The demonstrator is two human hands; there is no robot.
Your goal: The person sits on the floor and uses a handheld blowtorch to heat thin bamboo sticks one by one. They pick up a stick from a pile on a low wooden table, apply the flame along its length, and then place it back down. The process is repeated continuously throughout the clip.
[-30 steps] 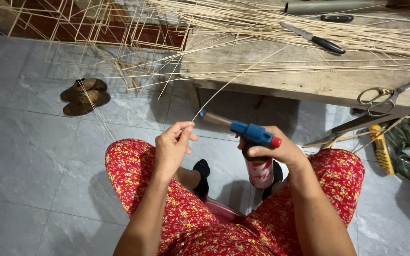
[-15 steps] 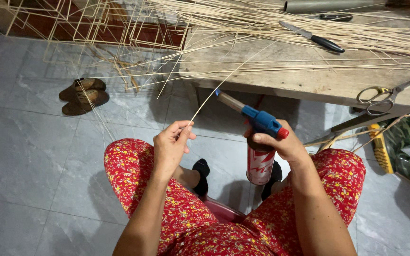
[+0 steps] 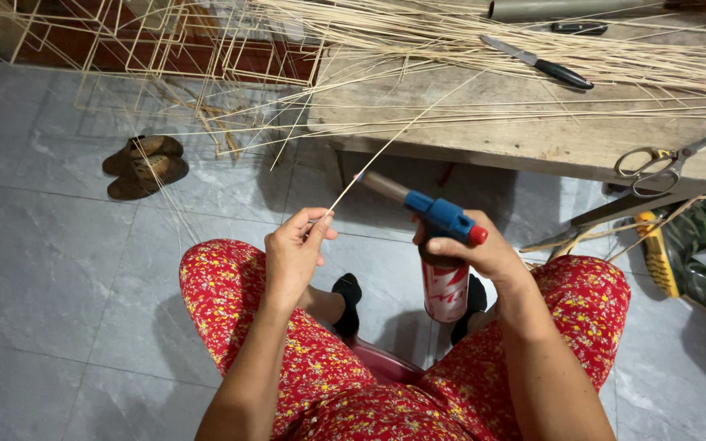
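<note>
left hand (image 3: 294,255) pinches thin bamboo strip (image 3: 402,131); right hand (image 3: 484,253) grips gas torch (image 3: 439,245)

Head-worn view, looking down, close over lap

light: bright, even, soft daylight | shadows: dark band under the counter (image 3: 533,139), faint soft ones beside the sandals (image 3: 145,166) on the floor (image 3: 51,269) | glare: mild sheen on tiles | focus: sharp throughout, no motion blur | distortion: wide-angle stretch at edges and corners
</note>
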